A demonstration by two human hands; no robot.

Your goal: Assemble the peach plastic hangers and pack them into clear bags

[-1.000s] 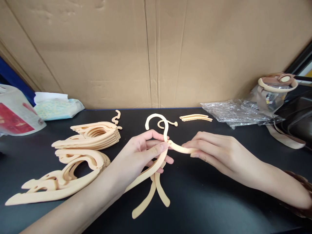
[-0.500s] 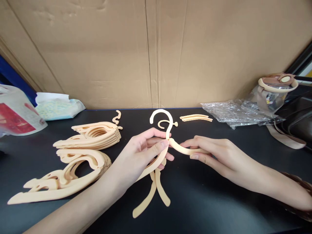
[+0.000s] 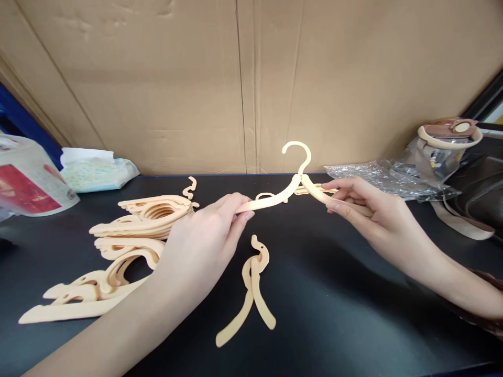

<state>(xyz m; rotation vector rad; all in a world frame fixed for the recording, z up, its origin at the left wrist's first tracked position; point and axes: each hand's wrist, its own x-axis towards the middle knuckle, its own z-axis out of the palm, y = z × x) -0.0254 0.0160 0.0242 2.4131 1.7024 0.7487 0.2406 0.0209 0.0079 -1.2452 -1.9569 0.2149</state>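
Observation:
I hold a peach plastic folding hanger [image 3: 295, 180] above the black table [image 3: 338, 293], its hook pointing up. My left hand [image 3: 204, 235] pinches the end of the hanger's left arm. My right hand [image 3: 365, 209] is closed round its right arm. The two arms are spread out wide. On the table below lie two loose hanger arms [image 3: 251, 288], crossed over each other.
Piles of peach hanger parts [image 3: 129, 230] lie at the left. A small hook piece [image 3: 190, 186] and thin strips [image 3: 310, 189] rest near the cardboard wall [image 3: 236, 84]. A tissue pack [image 3: 96, 173], a plastic bag [image 3: 27, 183], crumpled clear wrap [image 3: 373, 180] and a bottle [image 3: 444, 144] line the edges.
Both hands have lifted the hanger up and to the right. The hands moved apart and the hanger's arms have spread out from folded to wide.

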